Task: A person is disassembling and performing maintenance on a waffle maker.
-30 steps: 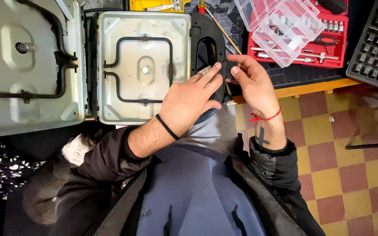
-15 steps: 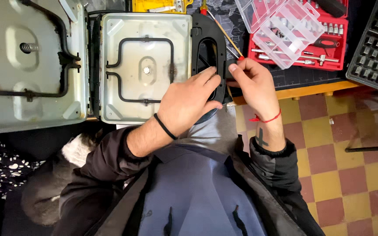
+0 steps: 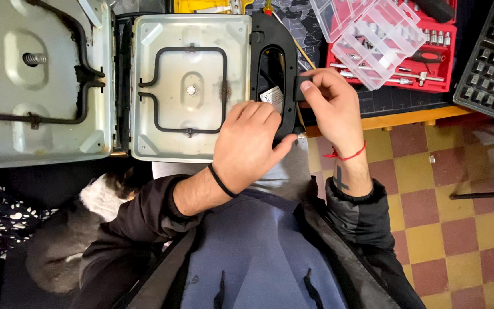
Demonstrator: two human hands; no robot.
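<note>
Since earlier frame, both hands shifted little; right hand (image 3: pixel 333 109) raised slightly along handle. Opened sandwich-maker half (image 3: pixel 190 86) lies flat on worktop (image 3: pixel 395 119), black handle (image 3: pixel 274 68) at its right edge, long axis running away from person. Left hand (image 3: pixel 247 143) palm-down, fingers loosely curled over handle's near end. Right hand nearer small black piece (image 3: pixel 299 88), pinched between thumb and fingers against handle's right side.

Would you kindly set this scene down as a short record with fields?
Setting: workbench edge over a checkered floor
Appliance: opened sandwich maker, metal plate with a black heating loop
Left hand: resting on the plate's corner and the black handle
Right hand: pinching a small black part at the handle
Label: white tag inside the handle opening
Nearby: clear parts box on a red socket set; grid plate at right
</note>
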